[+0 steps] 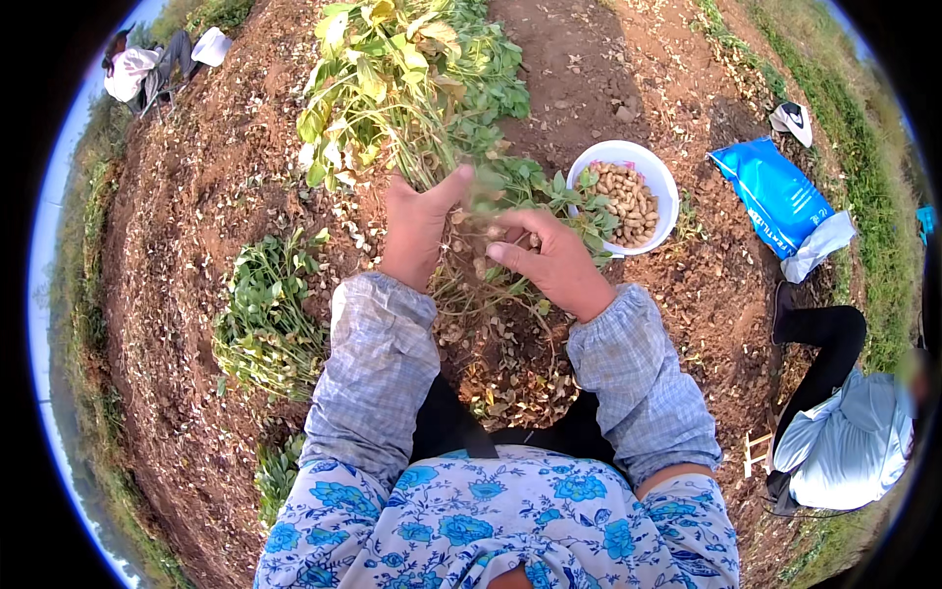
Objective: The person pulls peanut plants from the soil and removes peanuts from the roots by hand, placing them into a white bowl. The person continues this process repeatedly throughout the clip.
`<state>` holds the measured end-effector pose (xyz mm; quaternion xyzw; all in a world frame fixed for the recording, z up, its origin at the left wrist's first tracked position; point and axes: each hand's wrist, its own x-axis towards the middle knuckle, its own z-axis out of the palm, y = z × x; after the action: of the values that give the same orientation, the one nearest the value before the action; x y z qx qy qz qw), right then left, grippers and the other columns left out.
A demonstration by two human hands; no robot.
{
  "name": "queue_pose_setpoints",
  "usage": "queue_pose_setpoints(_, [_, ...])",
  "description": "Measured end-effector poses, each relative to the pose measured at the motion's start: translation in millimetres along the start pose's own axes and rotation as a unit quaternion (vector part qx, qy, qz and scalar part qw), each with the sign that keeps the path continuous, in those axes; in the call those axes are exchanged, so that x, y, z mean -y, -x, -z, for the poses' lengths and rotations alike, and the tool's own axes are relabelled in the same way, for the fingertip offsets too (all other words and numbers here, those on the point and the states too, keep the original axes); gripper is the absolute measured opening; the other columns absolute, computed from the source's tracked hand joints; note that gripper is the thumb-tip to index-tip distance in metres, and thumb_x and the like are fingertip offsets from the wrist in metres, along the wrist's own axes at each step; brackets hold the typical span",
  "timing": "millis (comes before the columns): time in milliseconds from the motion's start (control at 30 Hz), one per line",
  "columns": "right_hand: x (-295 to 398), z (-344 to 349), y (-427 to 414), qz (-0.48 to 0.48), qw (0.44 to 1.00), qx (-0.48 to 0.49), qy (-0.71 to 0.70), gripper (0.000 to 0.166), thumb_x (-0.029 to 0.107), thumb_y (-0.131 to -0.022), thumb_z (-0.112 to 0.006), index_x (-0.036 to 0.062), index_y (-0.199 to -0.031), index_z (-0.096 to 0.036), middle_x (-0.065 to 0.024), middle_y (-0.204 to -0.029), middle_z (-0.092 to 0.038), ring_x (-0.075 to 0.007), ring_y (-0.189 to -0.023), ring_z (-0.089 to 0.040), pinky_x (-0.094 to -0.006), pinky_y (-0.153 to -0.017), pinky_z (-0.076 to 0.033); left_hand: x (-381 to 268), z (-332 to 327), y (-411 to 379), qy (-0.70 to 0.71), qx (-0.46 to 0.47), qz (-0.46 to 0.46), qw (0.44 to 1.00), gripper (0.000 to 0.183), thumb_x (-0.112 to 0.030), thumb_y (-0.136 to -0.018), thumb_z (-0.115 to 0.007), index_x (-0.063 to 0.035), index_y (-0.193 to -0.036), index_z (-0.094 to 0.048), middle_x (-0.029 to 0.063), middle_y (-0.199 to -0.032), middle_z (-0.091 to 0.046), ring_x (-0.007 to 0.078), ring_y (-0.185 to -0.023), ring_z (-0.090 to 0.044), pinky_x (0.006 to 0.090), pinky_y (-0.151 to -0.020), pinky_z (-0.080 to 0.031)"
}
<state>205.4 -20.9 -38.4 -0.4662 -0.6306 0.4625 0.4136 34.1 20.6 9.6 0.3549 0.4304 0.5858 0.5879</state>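
My left hand [421, 224] grips a bunch of peanut plants [412, 136] by the stems, with the yellow-green leaves pointing away from me. Peanut pods [480, 266] hang among the roots between my two hands. My right hand [550, 259] is at these pods with thumb and fingers bent around some of them; blur and roots hide how firmly it holds them. Just beyond my right hand stands a white bucket [666, 221], partly filled with picked peanuts [625, 202]. Leafy green stems lean against its near left rim.
Pulled peanut plants [272, 316] lie on the soil at my left. To the right are a blue fertilizer bag [773, 191], a cap [792, 124] and a seated person [839, 442]. Another person [140, 73] sits far left near a white bucket [211, 46].
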Motion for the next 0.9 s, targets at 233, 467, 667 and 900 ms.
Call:
queue_pose_setpoints(233, [31.3, -7.4, 2.6, 0.025, 0.964, 0.104, 0.243, 0.032, 0.032, -0.091, -0.060, 0.0018, -0.084, -0.061, -0.0147, -0.077, -0.059, -0.0347, -0.076, -0.058, -0.0423, -0.069, -0.047, 34.4, 24.0, -20.5, -0.186, -0.074, -0.075, 0.977, 0.041, -0.016, -0.076, -0.080, 0.0079, -0.100, -0.057, 0.0141, -0.091, -0.067, 0.0182, -0.074, -0.064, 0.0298, -0.065, -0.053])
queue_pose_setpoints(467, [66.0, 33.8, 7.5, -0.002, 0.994, -0.064, 0.089, 0.024, 0.023, -0.090, -0.062, -0.0004, -0.085, -0.062, -0.0066, -0.072, -0.056, -0.0163, -0.064, -0.053, -0.0317, -0.059, -0.043, 3.1, 25.5, -11.4, -0.051, -0.141, 0.004, 0.989, 0.108, -0.022, -0.075, -0.082, 0.0145, -0.142, -0.007, 0.0271, -0.128, -0.048, 0.0292, -0.110, -0.056, 0.0400, -0.096, -0.046])
queue_pose_setpoints(667, [-2.3, 103.9, -12.9, 0.077, 0.898, -0.226, 0.369, 0.035, 0.025, -0.089, -0.065, -0.0009, -0.112, -0.062, -0.0185, -0.102, -0.063, -0.0297, -0.096, -0.061, -0.0381, -0.084, -0.048, 20.1, 33.2, -20.4, 0.009, -0.115, 0.046, 0.992, 0.110, -0.021, -0.075, -0.082, 0.0156, -0.143, -0.005, 0.0306, -0.134, -0.043, 0.0308, -0.117, -0.054, 0.0407, -0.099, -0.045])
queue_pose_setpoints(900, [16.7, 10.6, -0.5, 0.075, 0.980, 0.034, 0.180, 0.037, 0.033, -0.090, -0.062, 0.0045, -0.112, -0.062, -0.0162, -0.110, -0.061, -0.0343, -0.101, -0.060, -0.0406, -0.086, -0.048, 5.9, 5.2, -3.4, 0.067, -0.013, 0.030, 0.997, 0.032, -0.006, -0.086, -0.070, 0.0083, -0.108, -0.052, 0.0202, -0.084, -0.070, 0.0253, -0.067, -0.070, 0.0317, -0.058, -0.059])
